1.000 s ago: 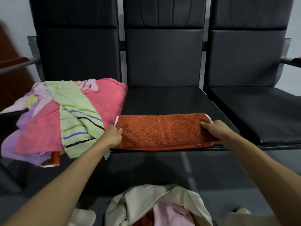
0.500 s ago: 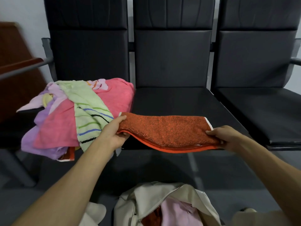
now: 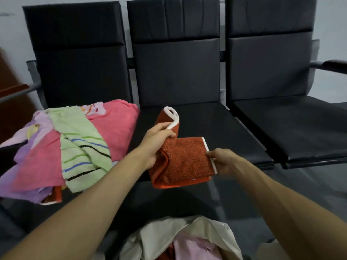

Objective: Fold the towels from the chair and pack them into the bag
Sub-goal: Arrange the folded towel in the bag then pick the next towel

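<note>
An orange towel with white edging hangs over the front of the middle black chair seat. My left hand grips its left end and has it raised and curled over toward the right. My right hand pinches the right white-edged end. A heap of towels lies on the left chair: a pink towel, a green striped towel and a lilac towel. Below me on the floor stands an open cream bag with a pink towel inside.
Three black padded chairs stand in a row; the right chair seat holds nothing. A metal armrest juts out at far right, and a brown wooden piece stands at far left. Grey floor shows under the chairs.
The orange towel was stretched flat between both hands on the middle seat. My left hand has lifted its end and carried it rightward, doubling the towel over; the hands are now close together.
</note>
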